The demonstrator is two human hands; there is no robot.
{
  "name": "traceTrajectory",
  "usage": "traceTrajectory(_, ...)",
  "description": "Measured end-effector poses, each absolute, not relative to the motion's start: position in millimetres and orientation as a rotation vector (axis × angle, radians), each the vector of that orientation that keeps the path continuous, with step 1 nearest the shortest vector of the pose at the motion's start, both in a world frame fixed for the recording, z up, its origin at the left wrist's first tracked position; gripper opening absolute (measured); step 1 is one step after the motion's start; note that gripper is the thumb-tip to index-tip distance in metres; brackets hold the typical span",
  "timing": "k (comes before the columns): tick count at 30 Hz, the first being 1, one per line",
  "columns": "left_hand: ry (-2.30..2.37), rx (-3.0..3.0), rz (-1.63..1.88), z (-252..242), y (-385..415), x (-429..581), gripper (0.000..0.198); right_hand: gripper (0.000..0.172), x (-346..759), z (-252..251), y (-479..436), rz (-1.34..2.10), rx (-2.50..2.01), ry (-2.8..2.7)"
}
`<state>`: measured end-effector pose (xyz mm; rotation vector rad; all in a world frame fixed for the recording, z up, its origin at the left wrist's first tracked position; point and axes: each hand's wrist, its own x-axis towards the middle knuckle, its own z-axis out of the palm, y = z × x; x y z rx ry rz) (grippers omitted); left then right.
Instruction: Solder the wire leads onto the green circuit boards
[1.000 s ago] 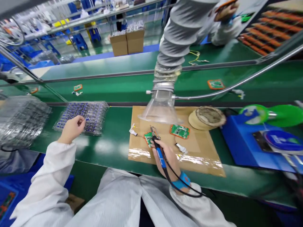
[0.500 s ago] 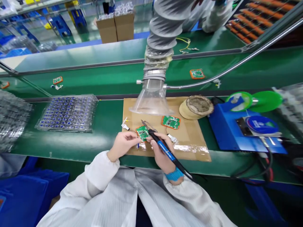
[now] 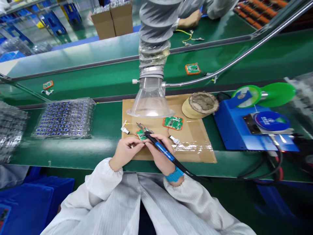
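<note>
My right hand, with a blue band at the wrist, grips a soldering iron. The iron slants up to the left, its tip over a green circuit board with an orange edge. My left hand is pinched closed at the board's near edge; what its fingers hold is hidden. The fingertips of both hands meet there and cover part of the board. A white connector on a thin wire lies left of it. To the right, another circuit board lies flat with its own white connector.
Under the boards is a cardboard sheet. A clear fume hood hangs just beyond my hands. A round pot and blue soldering station stand right, a clear tray left. Across the bench is another person's hand.
My right hand has come closer to my left, and their fingertips now meet. The view has shifted slightly. The boards on the far green strip sit further left. Another person's hand has appeared.
</note>
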<state>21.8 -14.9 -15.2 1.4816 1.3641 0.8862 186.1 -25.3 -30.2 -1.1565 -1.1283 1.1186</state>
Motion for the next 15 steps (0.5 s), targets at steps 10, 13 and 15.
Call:
traceTrajectory(10,1.400,1.704,0.949,-8.3,-15.7,23.9,0.016,0.024,185.6,-33.9,-26.2,1.055,-1.219,-1.166)
traceTrajectory(13,1.429,1.616,0.930,-11.0,-14.6,20.0,0.015,0.025,185.6,-34.8,-26.7,1.037,-1.222,-1.203)
traceTrajectory(15,1.499,1.628,0.913,-14.0,-12.5,16.1,0.014,0.025,187.4,-33.7,-26.5,0.977,-1.229,-1.190)
